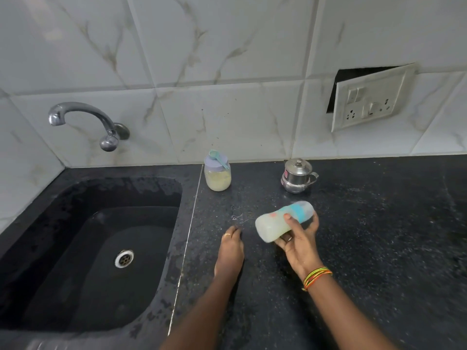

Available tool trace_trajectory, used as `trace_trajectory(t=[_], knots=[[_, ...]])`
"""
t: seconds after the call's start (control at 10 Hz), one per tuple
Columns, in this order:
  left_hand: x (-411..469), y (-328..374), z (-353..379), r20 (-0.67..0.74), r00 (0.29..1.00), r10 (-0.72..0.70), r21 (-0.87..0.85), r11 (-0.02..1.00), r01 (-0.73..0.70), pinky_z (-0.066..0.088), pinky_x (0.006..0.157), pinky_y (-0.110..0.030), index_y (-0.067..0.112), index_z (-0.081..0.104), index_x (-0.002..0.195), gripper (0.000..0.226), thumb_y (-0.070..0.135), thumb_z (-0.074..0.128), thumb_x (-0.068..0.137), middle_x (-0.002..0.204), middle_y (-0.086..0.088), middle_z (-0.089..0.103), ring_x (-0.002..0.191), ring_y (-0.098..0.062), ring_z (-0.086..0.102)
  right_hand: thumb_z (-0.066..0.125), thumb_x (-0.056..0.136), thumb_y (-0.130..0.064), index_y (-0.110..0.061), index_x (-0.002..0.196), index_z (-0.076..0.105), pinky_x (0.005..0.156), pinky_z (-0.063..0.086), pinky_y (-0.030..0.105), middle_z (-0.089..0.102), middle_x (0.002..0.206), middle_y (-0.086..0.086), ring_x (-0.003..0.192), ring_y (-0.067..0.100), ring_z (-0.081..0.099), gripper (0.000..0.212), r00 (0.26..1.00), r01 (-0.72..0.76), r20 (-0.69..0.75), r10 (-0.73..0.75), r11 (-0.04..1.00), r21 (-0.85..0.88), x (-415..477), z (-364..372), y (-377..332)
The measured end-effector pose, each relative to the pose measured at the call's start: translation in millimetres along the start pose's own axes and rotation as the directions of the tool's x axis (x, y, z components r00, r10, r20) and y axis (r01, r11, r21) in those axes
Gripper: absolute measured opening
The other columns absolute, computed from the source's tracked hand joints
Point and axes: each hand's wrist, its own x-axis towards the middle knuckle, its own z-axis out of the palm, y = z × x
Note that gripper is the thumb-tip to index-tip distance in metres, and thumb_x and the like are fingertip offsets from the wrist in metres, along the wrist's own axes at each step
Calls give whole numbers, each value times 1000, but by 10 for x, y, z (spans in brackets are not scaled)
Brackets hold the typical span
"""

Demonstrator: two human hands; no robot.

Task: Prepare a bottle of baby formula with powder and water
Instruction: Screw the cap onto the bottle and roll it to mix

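My right hand [298,241] grips a baby bottle [271,223] that lies tilted almost flat above the black counter, its base toward the left and its blue collar and clear cap toward the right. The bottle looks blurred and holds pale cloudy liquid. My left hand [231,248] rests palm down on the counter to the bottle's left, fingers together, holding nothing. A jar of yellowish powder [217,179] with a lilac lid stands at the back, a teal scoop [217,157] lying on its lid. A small lidded steel pot [298,176] stands to the right of it.
A black sink [75,248] with a steel drain fills the left side, under a chrome wall tap [83,117]. A loose switch and socket plate [369,102] hangs on the tiled wall at the right. The black granite counter [379,236] stretches to the right.
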Motion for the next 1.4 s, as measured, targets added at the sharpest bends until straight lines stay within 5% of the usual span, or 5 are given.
trace_trajectory(t=[0.5,0.6,0.8,0.9,1.4], knots=[[86,-72,81,-30,1000,-8,104,994,11,29,112,-28,7,44,134,40,4,40,95,145,-6,37,135,-17,32,64,81,5,-41,128,28,71,58,48,65,102,4,88,21,68,75,990,4,138,25,979,-204,34,30,105],[93,-88,107,-56,998,-24,84,996,28,27,112,-26,7,47,132,38,7,37,96,143,-4,40,134,-16,34,60,86,-1,-39,125,28,71,57,51,56,117,4,96,22,62,62,1000,4,12,-5,997,78,125,52,140],[118,-118,97,-70,997,-23,76,997,28,34,110,-29,6,49,131,37,11,40,96,141,-6,43,130,-18,40,64,82,4,-40,124,28,70,58,48,59,114,8,98,25,64,71,995,39,99,-28,993,-108,161,94,200],[114,-119,95,-67,998,-8,85,996,14,31,112,-26,5,49,131,37,6,39,96,141,-5,43,131,-18,39,61,85,0,-41,123,29,69,57,51,53,122,6,103,25,60,64,1000,20,13,-22,992,123,178,110,198],[147,-192,159,-118,993,17,110,994,-4,27,113,-23,5,47,133,37,8,38,97,144,-5,41,133,-16,37,64,82,2,-41,133,26,71,57,49,61,110,6,95,24,65,77,993,76,97,-60,983,-166,246,29,169]])
